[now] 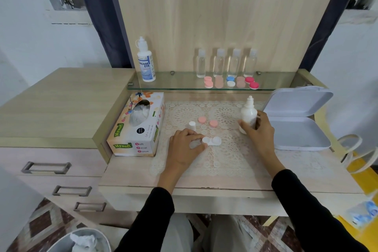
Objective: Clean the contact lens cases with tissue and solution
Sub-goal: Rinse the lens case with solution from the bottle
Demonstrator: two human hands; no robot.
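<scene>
The left hand lies palm down on the lace mat, its forearm coming in from the near edge of the surface out of a black sleeve. Its fingers are bent and closed on the left end of the white lens case, with the thumb tip against the case's near edge. The case lies flat on the mat near the middle, its lids off.

The right hand reaches further forward and to the right. Its fingers are wrapped round the lower body of the small white solution bottle, which stands upright with its nozzle bare.

The white cap stands on the mat just behind the left hand. Two pink lids lie behind the case, between the hands.

The left fingers cover the case's left well, and a pale blur under that hand cannot be made out. The right hand hides the bottle's base, so I cannot tell whether it rests on the mat or is lifted just off it.

A tissue box sits just beside the mat on the left, and an open white hinged box on the right.

On the glass shelf behind, a row of coloured lens cases is too small to tell apart clearly
</scene>
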